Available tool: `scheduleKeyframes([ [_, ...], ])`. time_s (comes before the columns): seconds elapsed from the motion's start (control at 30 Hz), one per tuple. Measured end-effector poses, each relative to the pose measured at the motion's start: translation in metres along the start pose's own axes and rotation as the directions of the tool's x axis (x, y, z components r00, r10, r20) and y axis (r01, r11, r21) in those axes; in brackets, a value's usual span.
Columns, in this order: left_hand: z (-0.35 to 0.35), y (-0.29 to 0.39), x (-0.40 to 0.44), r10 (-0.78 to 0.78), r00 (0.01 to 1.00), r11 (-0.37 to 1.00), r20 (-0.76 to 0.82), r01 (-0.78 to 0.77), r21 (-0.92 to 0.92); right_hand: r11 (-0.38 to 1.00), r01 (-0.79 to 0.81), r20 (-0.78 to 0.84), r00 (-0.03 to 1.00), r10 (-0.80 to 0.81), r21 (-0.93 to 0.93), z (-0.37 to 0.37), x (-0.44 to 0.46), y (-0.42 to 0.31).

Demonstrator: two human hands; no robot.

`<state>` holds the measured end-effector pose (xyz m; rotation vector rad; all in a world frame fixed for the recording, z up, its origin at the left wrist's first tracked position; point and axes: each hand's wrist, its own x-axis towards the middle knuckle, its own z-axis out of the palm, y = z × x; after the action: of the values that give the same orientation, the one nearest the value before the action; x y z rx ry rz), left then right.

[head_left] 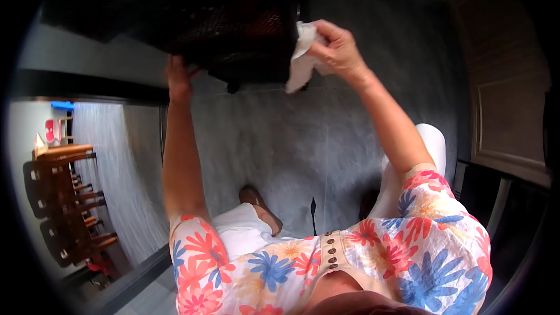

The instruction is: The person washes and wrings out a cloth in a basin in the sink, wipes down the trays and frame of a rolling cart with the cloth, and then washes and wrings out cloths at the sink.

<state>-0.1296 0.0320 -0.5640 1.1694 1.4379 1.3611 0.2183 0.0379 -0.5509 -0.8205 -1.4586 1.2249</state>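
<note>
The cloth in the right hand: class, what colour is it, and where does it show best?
The cloth is white, plain as far as shows; best in the head view.

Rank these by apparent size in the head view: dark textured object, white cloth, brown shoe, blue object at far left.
Dark textured object: largest.
White cloth and brown shoe: too alike to rank.
Blue object: smallest.

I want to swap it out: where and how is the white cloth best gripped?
Probably pinch the white cloth by its lower end, coming from below in the picture: that end dangles and looks free, while the right hand holds the upper part.
</note>
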Motion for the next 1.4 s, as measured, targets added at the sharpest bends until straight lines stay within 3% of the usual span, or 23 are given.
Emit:
scheduleKeyframes([
  [0.07, -0.001, -0.006, 0.000, 0.034, 0.999, 0.999, -0.004, -0.034, -0.014, 0.998, -0.063, 0.125, 0.990, 0.060, 0.016, -0.009, 0.011, -0.005],
  [0.13, 0.009, 0.004, 0.002, -0.004, 1.000, 0.999, -0.028, 0.003, -0.038, 0.969, -0.242, 0.164, 0.959, 0.231, 0.051, -0.019, 0.018, -0.008],
  [0.17, 0.018, 0.013, 0.000, -0.070, 0.993, 0.997, -0.094, 0.068, -0.027, 0.971, -0.238, 0.150, 0.959, 0.239, -0.029, -0.021, 0.017, -0.002],
  [0.27, 0.012, 0.001, 0.005, -0.012, 0.998, 0.999, -0.060, 0.010, -0.037, 0.974, -0.227, 0.102, 0.968, 0.228, -0.015, -0.014, -0.007, -0.015],
  [0.37, 0.018, 0.009, 0.002, -0.038, 0.987, 0.999, -0.155, 0.036, -0.011, 0.963, -0.260, 0.081, 0.961, 0.265, -0.071, -0.009, -0.034, -0.038],
  [0.47, 0.003, -0.004, 0.014, 0.073, 0.966, 0.979, -0.249, -0.022, 0.204, 0.969, -0.236, 0.182, 0.958, 0.221, 0.068, 0.008, -0.042, -0.063],
  [0.57, -0.027, 0.019, 0.011, -0.224, 0.956, 0.795, -0.188, 0.291, 0.533, 0.986, -0.153, 0.220, 0.966, 0.134, 0.069, 0.028, -0.032, -0.093],
  [0.73, -0.011, 0.117, -0.054, -0.377, 0.864, 0.882, 0.334, 0.226, 0.414, 0.996, -0.065, 0.307, 0.951, 0.043, 0.063, 0.061, -0.020, -0.099],
  [0.8, 0.016, 0.140, -0.080, -0.207, 0.797, 0.978, 0.567, 0.163, 0.127, 0.999, -0.036, 0.340, 0.940, 0.029, 0.012, 0.076, -0.015, -0.109],
  [0.87, 0.043, 0.147, -0.096, -0.012, 0.785, 0.991, 0.619, 0.091, -0.096, 0.999, 0.008, 0.387, 0.922, 0.013, -0.051, 0.090, -0.007, -0.127],
  [0.9, 0.049, 0.143, -0.092, 0.067, 0.780, 0.985, 0.622, 0.047, -0.165, 0.977, 0.108, 0.420, 0.907, -0.021, -0.185, 0.088, 0.000, -0.132],
  [0.97, 0.047, 0.148, -0.091, 0.155, 0.838, 0.957, 0.524, 0.005, -0.290, 0.900, 0.295, 0.445, 0.886, -0.132, -0.321, 0.091, 0.011, -0.174],
  [1.0, 0.045, 0.150, -0.088, 0.192, 0.862, 0.937, 0.469, -0.018, -0.350, 0.685, 0.529, 0.478, 0.829, -0.290, -0.501, 0.089, 0.020, -0.202],
  [1.03, 0.038, 0.157, -0.087, 0.121, 0.903, 0.953, 0.413, 0.010, -0.303, 0.412, 0.734, 0.531, 0.677, -0.510, -0.541, 0.085, 0.032, -0.231],
  [1.07, 0.031, 0.161, -0.084, 0.087, 0.949, 0.971, 0.304, -0.012, -0.239, 0.122, 0.821, 0.577, 0.489, -0.655, -0.558, 0.085, 0.044, -0.263],
  [1.1, 0.026, 0.170, -0.085, 0.107, 0.976, 0.945, 0.190, -0.041, -0.324, -0.105, 0.838, 0.616, 0.303, -0.727, -0.536, 0.085, 0.059, -0.288],
  [1.13, 0.022, 0.179, -0.087, 0.112, 0.991, 0.914, 0.074, -0.074, -0.400, -0.207, 0.796, 0.622, 0.251, -0.742, -0.568, 0.084, 0.075, -0.301],
  [1.17, 0.021, 0.191, -0.088, 0.183, 0.978, 0.904, -0.098, -0.206, -0.375, -0.204, 0.679, 0.595, 0.409, -0.692, -0.705, 0.083, 0.084, -0.304],
  [1.2, 0.019, 0.201, -0.089, 0.252, 0.931, 0.885, -0.265, -0.333, -0.326, -0.041, 0.678, 0.559, 0.569, -0.603, -0.734, 0.096, 0.084, -0.314],
  [1.27, 0.016, 0.214, -0.079, 0.456, 0.753, 0.835, -0.474, -0.546, -0.064, -0.354, 0.421, 0.540, 0.750, -0.382, -0.835, 0.100, 0.093, -0.305],
  [1.3, 0.015, 0.218, -0.073, 0.554, 0.631, 0.784, -0.544, -0.614, 0.086, -0.349, 0.420, 0.538, 0.743, -0.398, -0.838, 0.100, 0.095, -0.302],
  [1.37, 0.016, 0.225, -0.059, 0.571, 0.563, 0.786, -0.597, -0.585, 0.199, -0.334, 0.418, 0.531, 0.730, -0.431, -0.845, 0.099, 0.100, -0.298],
  [1.4, 0.020, 0.227, -0.050, 0.581, 0.529, 0.786, -0.619, -0.563, 0.256, -0.409, 0.375, 0.530, 0.756, -0.385, -0.832, 0.102, 0.101, -0.296],
])
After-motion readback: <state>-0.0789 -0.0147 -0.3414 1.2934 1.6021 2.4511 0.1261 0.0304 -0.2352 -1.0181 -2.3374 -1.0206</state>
